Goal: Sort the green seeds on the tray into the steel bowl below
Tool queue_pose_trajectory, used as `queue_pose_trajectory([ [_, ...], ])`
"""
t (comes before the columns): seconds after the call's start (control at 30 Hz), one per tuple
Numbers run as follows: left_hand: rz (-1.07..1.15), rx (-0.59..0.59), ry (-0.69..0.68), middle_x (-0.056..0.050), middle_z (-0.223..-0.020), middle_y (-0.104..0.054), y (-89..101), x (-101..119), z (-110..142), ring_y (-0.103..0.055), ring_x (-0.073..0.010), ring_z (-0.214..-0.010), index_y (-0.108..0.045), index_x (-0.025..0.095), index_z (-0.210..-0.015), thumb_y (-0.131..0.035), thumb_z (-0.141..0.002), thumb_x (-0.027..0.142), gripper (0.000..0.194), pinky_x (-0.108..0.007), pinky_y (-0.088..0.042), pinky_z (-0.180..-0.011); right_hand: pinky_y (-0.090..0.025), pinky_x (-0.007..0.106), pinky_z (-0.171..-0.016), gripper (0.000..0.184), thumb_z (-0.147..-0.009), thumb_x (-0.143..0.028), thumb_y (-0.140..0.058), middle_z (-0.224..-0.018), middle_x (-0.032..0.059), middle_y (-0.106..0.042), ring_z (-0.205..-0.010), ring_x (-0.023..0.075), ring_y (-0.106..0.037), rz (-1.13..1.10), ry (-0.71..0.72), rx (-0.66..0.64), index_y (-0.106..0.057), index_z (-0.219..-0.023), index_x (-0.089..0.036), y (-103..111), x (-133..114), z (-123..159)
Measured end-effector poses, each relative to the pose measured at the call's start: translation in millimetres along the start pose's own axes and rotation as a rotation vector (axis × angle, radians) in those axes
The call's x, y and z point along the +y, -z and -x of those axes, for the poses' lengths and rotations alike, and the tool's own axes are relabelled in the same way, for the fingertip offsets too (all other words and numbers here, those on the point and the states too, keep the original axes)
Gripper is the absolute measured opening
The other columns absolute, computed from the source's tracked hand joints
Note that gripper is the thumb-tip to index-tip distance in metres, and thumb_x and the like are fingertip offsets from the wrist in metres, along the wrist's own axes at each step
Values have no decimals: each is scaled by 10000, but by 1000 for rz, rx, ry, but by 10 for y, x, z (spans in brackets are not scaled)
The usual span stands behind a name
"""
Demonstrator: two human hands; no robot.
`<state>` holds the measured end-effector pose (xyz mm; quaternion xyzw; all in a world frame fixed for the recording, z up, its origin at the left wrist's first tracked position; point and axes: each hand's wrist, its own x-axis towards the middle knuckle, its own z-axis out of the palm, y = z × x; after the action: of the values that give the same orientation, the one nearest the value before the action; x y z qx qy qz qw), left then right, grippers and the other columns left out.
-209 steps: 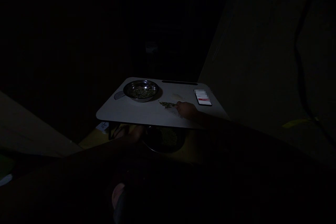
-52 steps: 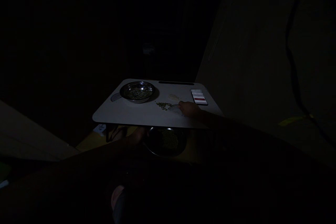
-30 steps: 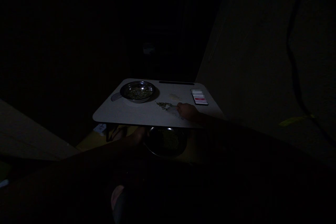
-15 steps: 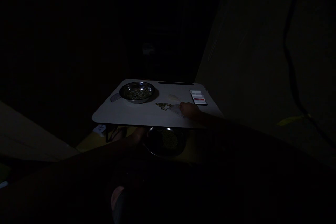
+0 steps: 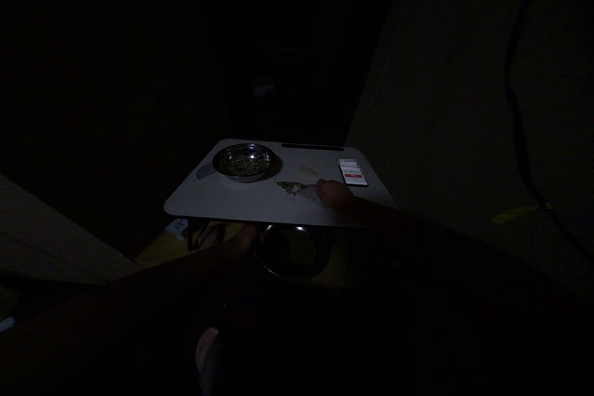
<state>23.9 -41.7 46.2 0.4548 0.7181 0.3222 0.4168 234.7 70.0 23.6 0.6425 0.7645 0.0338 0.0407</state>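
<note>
Darkness is swallowing nearly everything beyond the small white table (image 5: 232, 201). The right hand (image 5: 335, 193) is resting beside the green bits (image 5: 289, 186); its grip cannot be told. The left hand (image 5: 242, 240) is lying dim against the lower bowl (image 5: 293, 250), grip unclear. The phone (image 5: 353, 172) screen is showing blurred, unreadable writing.

You see a pale grey tabletop (image 5: 232, 201), a shiny silver bowl (image 5: 245, 161) of green bits, a small green pile (image 5: 288, 185), and a phone (image 5: 353, 171) showing white with 1 red stripe.
</note>
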Motion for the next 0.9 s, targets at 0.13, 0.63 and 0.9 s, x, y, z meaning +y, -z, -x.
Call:
queue_pose_trajectory([
  [0.13, -17, 2, -6, -4, -388, -448, 14, -23, -5, -458, -143, -415, -442, 189, -363, -440, -563, 174, 200, -256, -351, -401, -376, 295, -629, 407, -797, -375, -145, -900, 108, -550, -808, 196, -512, -5, 0, 28, -445, -963, -157, 10, -43, -19],
  [0.63, -11, 54, 21, -11, -407, -456, 17, 32, 27, -452, -145, -426, -406, 195, -346, -441, -577, 206, 233, -254, -340, -388, -377, 303, -615, 419, -798, -373, -145, -910, 113, -544, -813, 208, -511, 13, -29, -15, -450, -983, -155, 21, 6, -10],
  [0.9, 60, -100, 35, 3, -341, -393, 6, 14, -27, -431, -136, -384, -385, 194, -342, -391, -607, 161, 267, -260, -346, -408, -377, 302, -622, 404, -803, -359, -153, -921, 110, -545, -824, 203, -507, 25, 7, -21, -437, -1005, -156, 52, 9, 26],
])
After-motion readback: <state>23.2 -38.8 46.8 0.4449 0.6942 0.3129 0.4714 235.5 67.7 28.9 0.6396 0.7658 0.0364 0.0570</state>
